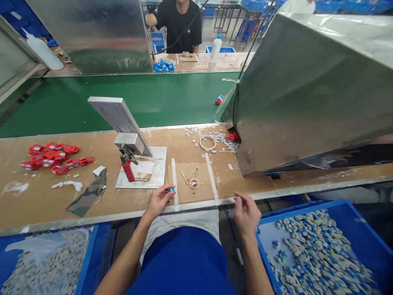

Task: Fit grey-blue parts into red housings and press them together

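My left hand is at the table's front edge, its thumb and fingers closed on a small blue part. Just right of it, a cardboard sheet is bordered by two white tape strips and bears a small round dish and a thin stick. My right hand hangs over the front edge, near the right blue bin, its fingers curled; whether anything is between the fingertips is too small to tell. Left of the sheet stands a metal clamp fixture with a red handle on a white plate.
Red toy car pieces and camouflage cloth lie at left. A tape ring lies behind the sheet. Blue bins flank me. A metal housing rises at right. Beyond the green conveyor is a person.
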The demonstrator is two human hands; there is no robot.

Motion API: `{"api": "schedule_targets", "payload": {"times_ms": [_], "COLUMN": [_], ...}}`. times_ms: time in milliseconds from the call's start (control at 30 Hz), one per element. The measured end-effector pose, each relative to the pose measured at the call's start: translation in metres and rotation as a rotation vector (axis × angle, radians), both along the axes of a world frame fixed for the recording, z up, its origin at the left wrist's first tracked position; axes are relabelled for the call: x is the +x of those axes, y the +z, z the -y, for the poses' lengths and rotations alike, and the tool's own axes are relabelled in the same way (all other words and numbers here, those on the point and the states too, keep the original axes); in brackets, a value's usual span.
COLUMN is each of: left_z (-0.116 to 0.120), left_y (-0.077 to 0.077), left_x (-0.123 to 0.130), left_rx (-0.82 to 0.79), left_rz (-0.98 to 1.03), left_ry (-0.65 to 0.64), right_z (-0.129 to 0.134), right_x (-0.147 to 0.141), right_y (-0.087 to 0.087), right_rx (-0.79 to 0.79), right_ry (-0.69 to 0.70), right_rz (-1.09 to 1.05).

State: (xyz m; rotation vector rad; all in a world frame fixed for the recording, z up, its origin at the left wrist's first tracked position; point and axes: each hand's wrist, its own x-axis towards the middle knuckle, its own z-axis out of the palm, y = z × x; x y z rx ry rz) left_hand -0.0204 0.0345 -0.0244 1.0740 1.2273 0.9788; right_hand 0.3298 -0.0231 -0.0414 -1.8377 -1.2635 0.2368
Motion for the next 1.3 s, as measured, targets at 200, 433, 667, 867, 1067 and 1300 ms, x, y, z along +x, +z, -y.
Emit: {"api": "schedule_targets", "payload": {"times_ms": [200,433,667,867,1067,1300], "left_z": [0.008,0.015,0.007,0.021,0.023,0.023], "left_y": [-0.004,-0.009,-0.001,0.015,0.049,0.066], "left_x": [-0.003,-0.002,-0.011,-0.010,-0.005,-0.007], "left_rx": [0.094,0.175,0.181,-0.150,0.010,0.140], "left_rz": [-0.032,-0.035,0.130,0.353,0.261,0.057], "left_ry": [0.013,0.053,-0.058,-0.211,-0.242,-0.275], "right_z": [-0.153,-0.188,-0.124,-0.026,-0.012,-0.012], "right_x": [-0.008,-0.002,-0.012,-0.090,-0.143,-0.137], "right_y": [0.021,0.007,0.033,0.089,0.110,0.115], "right_rx": [-0.035,-0.128,-0.050,0.130,0.184,0.137], "right_ry": [0.248,0.205,0.250,0.525,0.802,0.825], "right_rz": [0.301,0.394,0.333,0.098,0.078,0.245]}}
